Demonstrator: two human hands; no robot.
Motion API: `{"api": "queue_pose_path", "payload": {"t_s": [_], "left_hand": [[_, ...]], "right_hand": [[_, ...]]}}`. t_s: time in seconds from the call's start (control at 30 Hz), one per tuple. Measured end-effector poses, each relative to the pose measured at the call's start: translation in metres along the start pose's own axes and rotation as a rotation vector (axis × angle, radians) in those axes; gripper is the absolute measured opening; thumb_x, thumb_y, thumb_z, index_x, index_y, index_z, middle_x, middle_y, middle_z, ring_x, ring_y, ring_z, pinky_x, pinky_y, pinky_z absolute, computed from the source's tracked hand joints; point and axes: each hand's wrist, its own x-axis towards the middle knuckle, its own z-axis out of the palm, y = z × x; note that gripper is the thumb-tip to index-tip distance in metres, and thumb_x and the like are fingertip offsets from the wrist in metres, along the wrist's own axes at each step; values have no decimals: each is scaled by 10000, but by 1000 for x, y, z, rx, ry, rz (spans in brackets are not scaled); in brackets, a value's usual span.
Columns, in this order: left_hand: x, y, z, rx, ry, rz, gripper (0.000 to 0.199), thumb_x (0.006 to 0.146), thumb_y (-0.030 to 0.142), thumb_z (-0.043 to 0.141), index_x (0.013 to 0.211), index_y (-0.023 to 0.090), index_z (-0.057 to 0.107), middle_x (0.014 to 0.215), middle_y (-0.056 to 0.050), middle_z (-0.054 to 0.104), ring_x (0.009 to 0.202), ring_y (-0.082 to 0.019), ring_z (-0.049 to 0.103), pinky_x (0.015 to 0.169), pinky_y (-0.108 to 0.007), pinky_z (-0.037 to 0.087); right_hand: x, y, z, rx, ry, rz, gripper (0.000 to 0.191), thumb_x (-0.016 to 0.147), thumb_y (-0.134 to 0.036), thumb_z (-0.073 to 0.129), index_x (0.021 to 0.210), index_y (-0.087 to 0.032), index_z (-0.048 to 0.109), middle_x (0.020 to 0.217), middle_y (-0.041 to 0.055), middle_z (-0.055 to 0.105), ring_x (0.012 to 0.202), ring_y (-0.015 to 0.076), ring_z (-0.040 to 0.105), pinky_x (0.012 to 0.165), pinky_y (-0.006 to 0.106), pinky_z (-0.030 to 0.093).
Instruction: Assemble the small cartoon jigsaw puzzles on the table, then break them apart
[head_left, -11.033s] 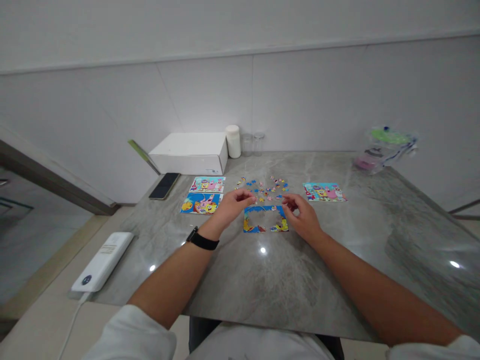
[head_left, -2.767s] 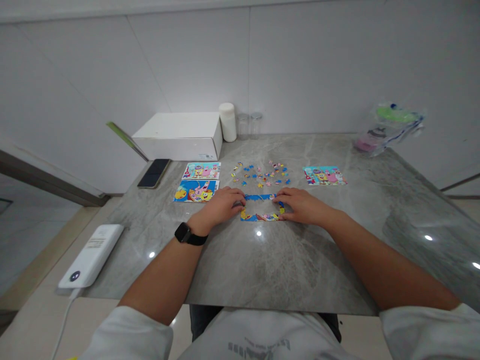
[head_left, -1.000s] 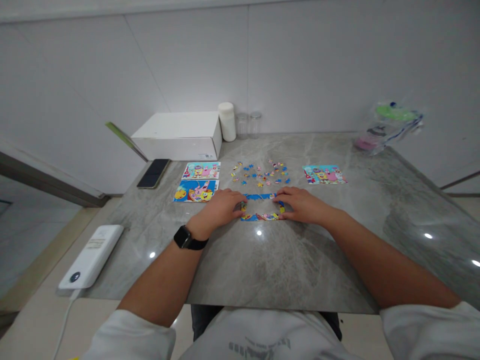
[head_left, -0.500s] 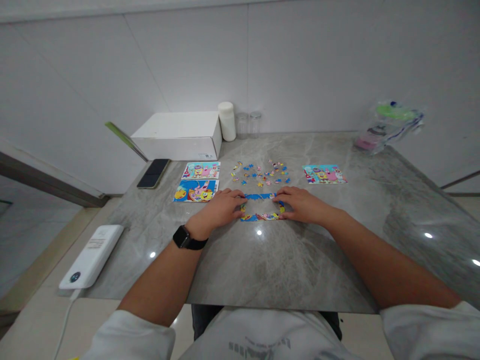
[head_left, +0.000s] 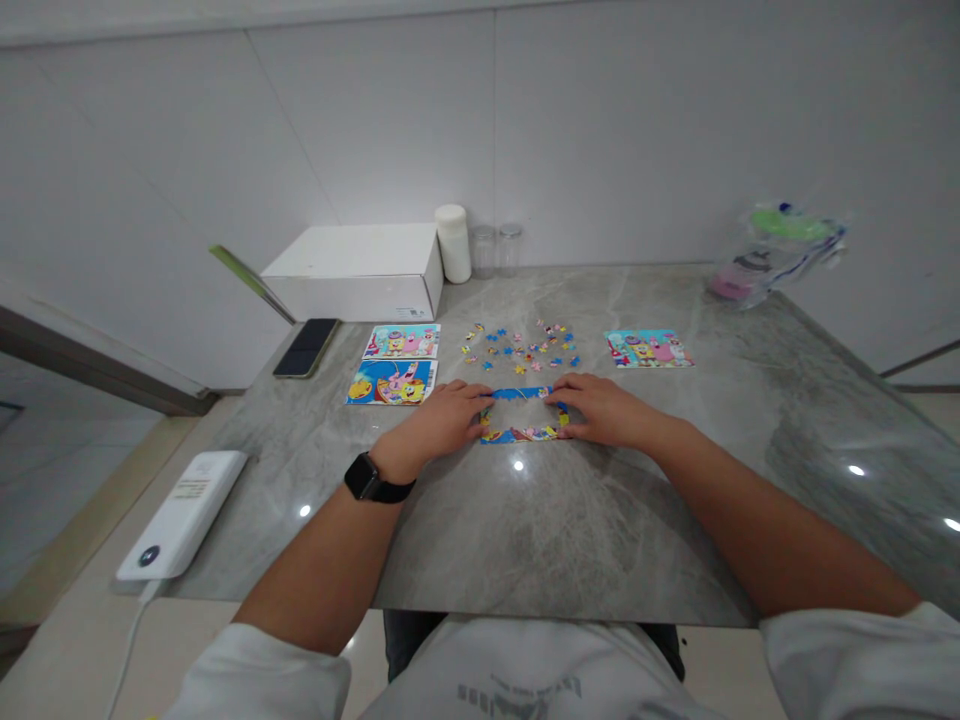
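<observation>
Puzzle border (head_left: 519, 394) is lying flat on the grey counter (head_left: 525, 550), center of the frame. It's forming a thin rectangle of joined pieces — blue along the top, yellow at the sides, mixed blue, yellow and reddish brown along the bottom — with bare counter showing through the middle. Loose pieces (head_left: 519, 351) in blue, pink and yellow are lying scattered just above it.

Writing: the white power pack (head_left: 184, 512), lower left, is carrying small lettering, too small to read. The clear plastic bag (head_left: 772, 260), upper right, is showing dark print, unreadable. The white box (head_left: 349, 295), upper left, is bearing a tiny label, also unreadable. The shirt (head_left: 517, 685), bottom center, is showing blurred grey marks.

Left hand (head_left: 448, 418) is resting at the border's left end, fingers (head_left: 477, 390) spread apart from the thumb, touching near the upper and lower corners. Right hand (head_left: 604, 412) is mirroring that at the right end, thumb and forefinger apart, touching the corners.
</observation>
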Motion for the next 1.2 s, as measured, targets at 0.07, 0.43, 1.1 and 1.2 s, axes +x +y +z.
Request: {"api": "queue_pose_path", "payload": {"t_s": [0.07,0.43,1.1,1.2], "left_hand": [[0,0,0,-3,6,4,418,1009,322,630,1408,204,668,1527,-92,623,1291,-305,614,1135,-459,469],[-1,0,4,19,29,-5,418,988,301,653,1396,212,680,1589,-118,543,1339,-316,573,1162,-482,460],[0,-1,2,-100,48,-27,377,970,311,657,1341,246,669,1464,-90,659,1315,-309,616,1136,-493,487],[0,-1,1,-99,49,-26,361,975,323,654,1326,244,684,1479,-92,650,1324,-310,615,1143,-491,484]], "right_hand": [[0,0,0,4,4,4,517,835,-389,833,1322,-243,739,1372,147,663,1253,342,642,1083,482,513],[0,1,2,19,18,3,521,821,-385,846,1309,-232,751,1360,156,664,1244,346,644,1076,487,520],[1,-4,-8,22,-4,3,469,818,-340,806,1267,-245,707,1245,120,734,1181,330,682,1028,432,514],[1,-4,-9,37,-5,2,438,830,-316,779,1255,-234,716,1237,120,739,1174,325,686,1030,432,515]]}}
